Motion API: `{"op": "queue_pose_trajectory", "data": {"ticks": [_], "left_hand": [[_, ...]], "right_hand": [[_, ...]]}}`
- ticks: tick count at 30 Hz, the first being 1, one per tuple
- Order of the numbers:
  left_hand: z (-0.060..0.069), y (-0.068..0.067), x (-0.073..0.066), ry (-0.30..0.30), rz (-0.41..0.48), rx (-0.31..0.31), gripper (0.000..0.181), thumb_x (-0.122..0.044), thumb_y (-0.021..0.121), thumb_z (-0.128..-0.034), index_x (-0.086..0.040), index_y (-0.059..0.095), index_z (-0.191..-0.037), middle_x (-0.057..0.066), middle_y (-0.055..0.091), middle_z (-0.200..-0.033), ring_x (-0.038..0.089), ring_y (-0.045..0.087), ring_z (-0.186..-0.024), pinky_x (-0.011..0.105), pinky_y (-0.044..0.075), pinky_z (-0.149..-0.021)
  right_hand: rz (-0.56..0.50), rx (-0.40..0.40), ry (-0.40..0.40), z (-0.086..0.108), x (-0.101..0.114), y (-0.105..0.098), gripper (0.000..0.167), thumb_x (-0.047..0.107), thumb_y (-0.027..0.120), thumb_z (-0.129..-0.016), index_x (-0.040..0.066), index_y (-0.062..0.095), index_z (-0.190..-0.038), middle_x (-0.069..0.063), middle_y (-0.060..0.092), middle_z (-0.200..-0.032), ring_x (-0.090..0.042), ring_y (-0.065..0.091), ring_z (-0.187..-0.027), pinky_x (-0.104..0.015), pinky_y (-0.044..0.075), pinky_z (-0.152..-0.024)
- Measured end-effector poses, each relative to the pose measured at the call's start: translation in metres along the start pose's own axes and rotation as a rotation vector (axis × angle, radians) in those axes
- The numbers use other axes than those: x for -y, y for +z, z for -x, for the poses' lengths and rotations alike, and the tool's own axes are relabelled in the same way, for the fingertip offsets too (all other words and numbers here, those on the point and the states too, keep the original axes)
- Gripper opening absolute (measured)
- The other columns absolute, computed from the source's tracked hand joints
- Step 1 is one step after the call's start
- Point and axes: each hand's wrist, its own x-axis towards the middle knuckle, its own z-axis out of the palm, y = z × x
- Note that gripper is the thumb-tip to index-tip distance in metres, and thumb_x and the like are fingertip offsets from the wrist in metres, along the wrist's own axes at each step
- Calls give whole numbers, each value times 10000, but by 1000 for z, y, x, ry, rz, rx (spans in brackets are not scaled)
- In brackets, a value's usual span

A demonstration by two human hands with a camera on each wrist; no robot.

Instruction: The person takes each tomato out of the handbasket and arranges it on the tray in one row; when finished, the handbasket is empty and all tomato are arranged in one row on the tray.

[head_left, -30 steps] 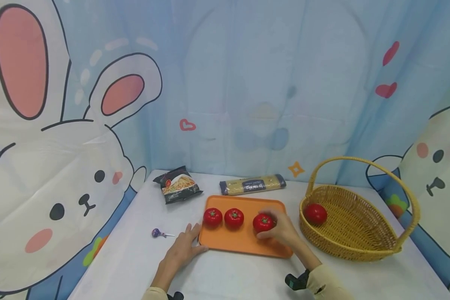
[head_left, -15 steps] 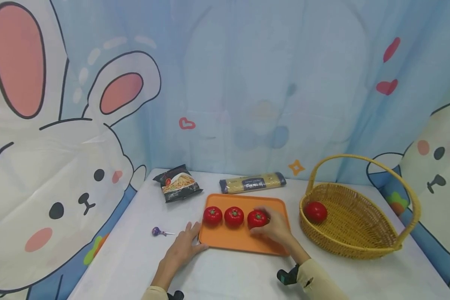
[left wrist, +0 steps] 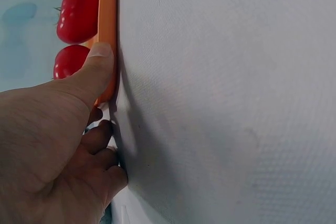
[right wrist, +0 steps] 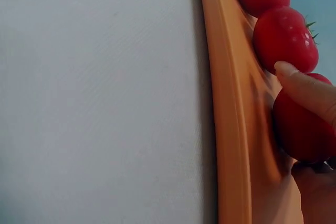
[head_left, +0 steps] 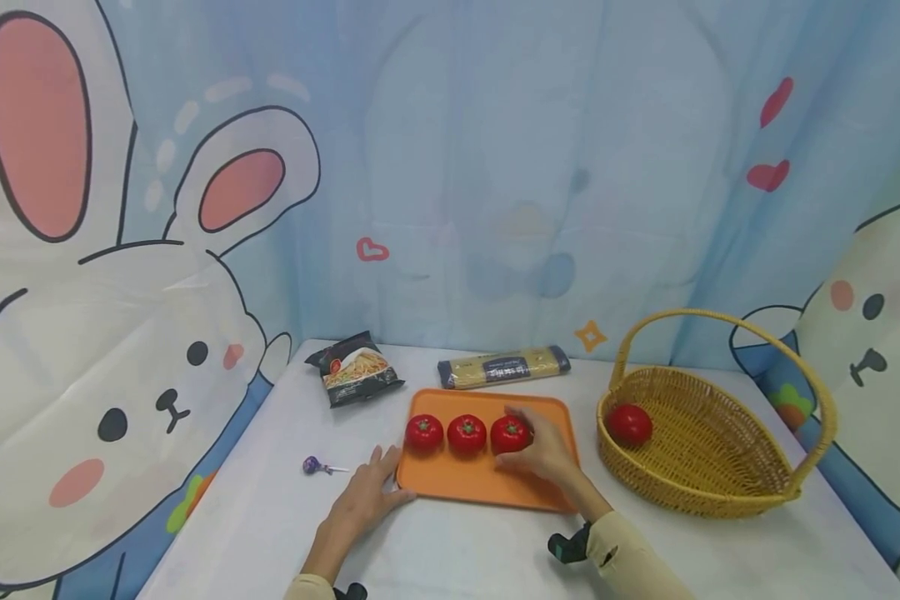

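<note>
Three red tomatoes stand in a row on the orange tray (head_left: pixel 487 492): a left tomato (head_left: pixel 423 434), a middle tomato (head_left: pixel 467 435) and a right tomato (head_left: pixel 510 434). My right hand (head_left: pixel 543 454) holds the right tomato from its right side, thumb in front and fingers behind. In the right wrist view, the held tomato (right wrist: pixel 302 121) sits close against the middle tomato (right wrist: pixel 283 40). My left hand (head_left: pixel 363 493) holds the tray's front left corner, with its thumb (left wrist: pixel 97 69) on the front wall and its fingers by the left side.
A yellow wicker basket (head_left: pixel 690 500) with a tall handle stands on the right, one red tomato (head_left: pixel 629 426) inside. Behind the tray lies a spaghetti pack (head_left: pixel 504 367). A black snack bag (head_left: pixel 356 369) and a lollipop (head_left: pixel 313 466) lie on the left.
My right hand has moved left across the tray with its tomato, closing the gap to the middle tomato. The left hand has stayed at the tray's corner.
</note>
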Motion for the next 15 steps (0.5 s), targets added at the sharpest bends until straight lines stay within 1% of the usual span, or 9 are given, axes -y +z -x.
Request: {"op": "queue_pose_trajectory", "data": {"ticks": [2,4,6,7,8,10,12,14,15], "left_hand": [[1,-1,-1,3,0,-1,806,-342,819,-965,-82,460,-1638,265,366,-1700,584,325,-1539,752,321,-1207],[1,-1,0,6,-1,-2,809,-349,817,-966,-81,458,-1639,268,363,-1700,587,324,-1538,753,319,-1207],[1,-2,1,7,0,-4,809,-348,818,-966,-83,458,-1640,272,359,-1702,591,323,-1537,756,319,-1205],[1,-2,1,6,1,-4,812,-349,820,-964,-85,458,-1641,272,356,-1703,592,321,-1537,756,318,-1205],[1,-2,2,6,0,-4,814,-348,822,-962,-85,458,-1641,272,354,-1704,593,320,-1537,757,317,-1205],[1,-2,2,8,0,-4,817,-350,822,-962,-90,455,-1644,267,351,-1708,586,318,-1542,752,320,-1207],[1,-2,2,17,-1,-4,823,-354,822,-962,-86,450,-1646,263,353,-1708,578,316,-1547,748,322,-1209],[1,-2,2,30,1,-5,825,-358,820,-964,-80,447,-1646,258,358,-1706,569,312,-1553,744,319,-1213],[1,-1,3,37,1,-8,826,-359,820,-964,-77,447,-1645,261,361,-1704,571,314,-1551,746,319,-1211]], "right_hand": [[-22,21,-21,3,3,-3,1003,106,1010,-737,64,487,-1592,-233,511,-1614,-464,417,-1535,-615,373,-1245],[-22,37,-49,7,10,-11,1002,150,996,-775,69,454,-1614,-238,459,-1652,-465,368,-1565,-609,340,-1262],[0,53,-103,12,20,-26,935,193,973,-819,52,471,-1596,-244,470,-1642,-470,382,-1556,-605,356,-1251],[19,67,-135,15,26,-36,875,218,955,-846,43,499,-1572,-241,501,-1617,-465,417,-1536,-595,386,-1237],[45,84,-158,17,33,-48,798,245,938,-869,43,544,-1533,-228,559,-1567,-459,477,-1494,-586,438,-1207],[99,146,-239,20,44,-77,623,257,902,-908,15,637,-1417,-216,682,-1403,-450,620,-1345,-543,559,-1102],[110,255,-284,21,51,-112,432,233,843,-964,4,695,-1299,-167,755,-1230,-412,712,-1171,-477,639,-968],[105,375,-264,19,53,-145,299,224,786,-1012,5,720,-1205,-103,774,-1082,-350,743,-1024,-405,660,-858],[93,426,-251,16,50,-159,258,207,753,-1034,-8,719,-1172,-106,772,-1036,-331,746,-968,-381,660,-821]]}}
